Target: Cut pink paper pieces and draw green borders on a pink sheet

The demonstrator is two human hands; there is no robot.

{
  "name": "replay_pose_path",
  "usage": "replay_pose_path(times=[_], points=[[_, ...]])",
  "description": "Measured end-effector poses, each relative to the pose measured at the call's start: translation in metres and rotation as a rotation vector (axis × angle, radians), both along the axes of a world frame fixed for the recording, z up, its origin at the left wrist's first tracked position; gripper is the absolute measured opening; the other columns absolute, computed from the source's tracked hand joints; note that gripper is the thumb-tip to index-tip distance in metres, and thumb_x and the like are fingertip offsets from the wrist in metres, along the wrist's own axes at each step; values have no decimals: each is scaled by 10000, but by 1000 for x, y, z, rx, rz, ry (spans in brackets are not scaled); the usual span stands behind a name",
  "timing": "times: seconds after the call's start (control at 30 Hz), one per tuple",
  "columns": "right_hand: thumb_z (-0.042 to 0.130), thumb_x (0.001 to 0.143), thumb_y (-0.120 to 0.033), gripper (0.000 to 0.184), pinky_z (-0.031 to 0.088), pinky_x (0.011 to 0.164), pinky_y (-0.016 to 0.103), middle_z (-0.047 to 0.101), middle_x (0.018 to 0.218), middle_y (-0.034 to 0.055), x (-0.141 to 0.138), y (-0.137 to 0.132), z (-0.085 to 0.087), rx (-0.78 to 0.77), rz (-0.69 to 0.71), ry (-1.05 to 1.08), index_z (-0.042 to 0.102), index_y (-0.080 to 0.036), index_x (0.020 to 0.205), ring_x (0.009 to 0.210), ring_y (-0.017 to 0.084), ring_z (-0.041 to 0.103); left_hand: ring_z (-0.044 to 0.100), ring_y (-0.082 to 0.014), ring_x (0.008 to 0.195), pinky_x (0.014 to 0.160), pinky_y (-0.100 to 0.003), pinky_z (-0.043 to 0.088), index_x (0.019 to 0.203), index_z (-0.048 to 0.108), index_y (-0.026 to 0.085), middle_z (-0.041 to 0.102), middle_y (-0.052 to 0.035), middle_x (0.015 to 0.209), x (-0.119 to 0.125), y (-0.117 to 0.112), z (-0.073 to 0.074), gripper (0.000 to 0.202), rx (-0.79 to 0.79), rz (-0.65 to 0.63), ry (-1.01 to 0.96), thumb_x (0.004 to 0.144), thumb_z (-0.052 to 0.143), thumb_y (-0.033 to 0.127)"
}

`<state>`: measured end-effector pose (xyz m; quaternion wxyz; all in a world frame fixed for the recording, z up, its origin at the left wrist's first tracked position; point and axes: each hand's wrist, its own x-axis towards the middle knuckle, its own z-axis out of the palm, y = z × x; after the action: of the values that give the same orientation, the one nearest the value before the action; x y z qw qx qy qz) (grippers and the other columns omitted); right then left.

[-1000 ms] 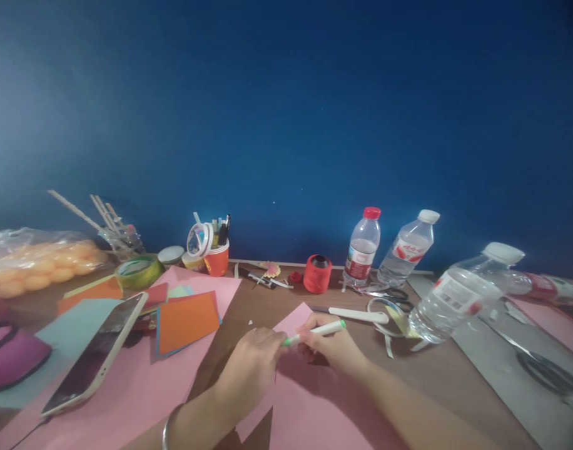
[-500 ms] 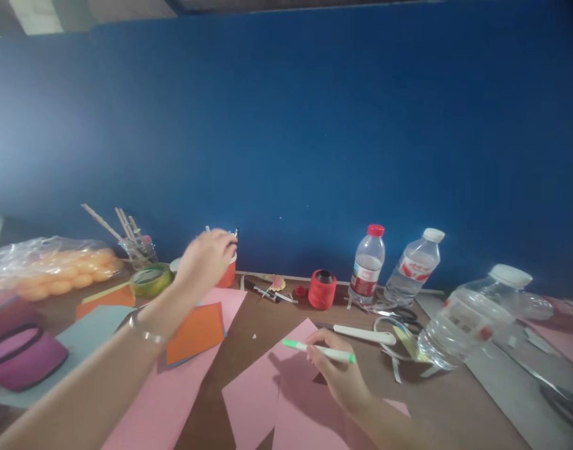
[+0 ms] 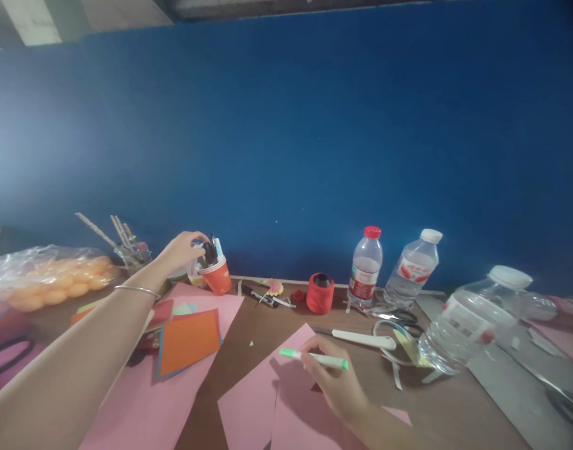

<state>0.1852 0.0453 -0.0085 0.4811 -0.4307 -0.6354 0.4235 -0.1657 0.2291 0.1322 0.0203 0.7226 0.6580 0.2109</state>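
Observation:
My right hand (image 3: 336, 378) pinches a white marker with green ends (image 3: 321, 359) above pink paper sheets (image 3: 253, 403). Over at the back, my left hand (image 3: 183, 249) has its fingers curled against the left side of several pens (image 3: 212, 251) standing in a red paper cup (image 3: 216, 277). What lies between those fingertips is hidden. The cup leans a little. Below my left forearm sits a stack of orange and blue paper (image 3: 190, 342) on another pink sheet (image 3: 141, 406).
A red tape roll (image 3: 320, 294), a white-handled cutter (image 3: 364, 339), scissors (image 3: 399, 315) and clear tape (image 3: 390, 340) lie mid-right. Water bottles (image 3: 365, 269) stand behind and right, one large bottle (image 3: 465, 325) nearer. A bag of orange balls (image 3: 56, 278) is at left.
My left hand has moved from over the paper cup to its left side, uncovering the cup and pens. My right hand stays nearly still with the green marker.

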Motion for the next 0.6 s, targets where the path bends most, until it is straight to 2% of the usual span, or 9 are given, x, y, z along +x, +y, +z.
replay_pose_path(times=[0.17, 0.27, 0.4, 0.53, 0.6], points=[[531, 818, -278, 180, 345, 484, 211, 508, 601, -17, -1, -2, 0, -33, 15, -3, 568, -162, 686, 529, 113, 434, 570, -216, 1000, 828, -412, 496, 1128, 558, 173, 541, -85, 1199, -2, -8, 0, 259, -81, -208, -55, 899, 543, 293], [534, 818, -273, 175, 336, 490, 213, 512, 595, -18, -1, -3, -2, -36, 10, -30, 573, -161, 689, 532, 113, 432, 574, -216, 996, 822, -412, 498, 1121, 561, 162, 548, -85, 1188, 2, -10, 1, 259, -123, -287, -83, 895, 552, 287], [531, 814, -267, 167, 331, 489, 212, 511, 598, -20, -1, -3, -3, -52, 0, -32, 578, -161, 694, 536, 112, 423, 559, -229, 1025, 847, -434, 482, 1148, 545, 165, 534, -88, 1205, 11, -9, 2, 285, -116, -258, -115, 895, 551, 297], [525, 808, -252, 164, 330, 493, 213, 508, 591, -22, -1, -2, -1, -47, 2, -28, 576, -160, 683, 537, 109, 418, 593, -201, 929, 771, -389, 513, 1137, 544, 151, 570, -78, 1126, 22, -14, -1, 284, -105, -154, -173, 900, 544, 307], [527, 803, -244, 160, 332, 491, 213, 508, 592, -20, -1, -3, 0, -45, 7, -24, 574, -159, 677, 539, 109, 418, 593, -205, 908, 761, -384, 509, 1098, 561, 148, 578, -70, 1089, 31, -21, -2, 278, -42, -92, -206, 893, 546, 335]])
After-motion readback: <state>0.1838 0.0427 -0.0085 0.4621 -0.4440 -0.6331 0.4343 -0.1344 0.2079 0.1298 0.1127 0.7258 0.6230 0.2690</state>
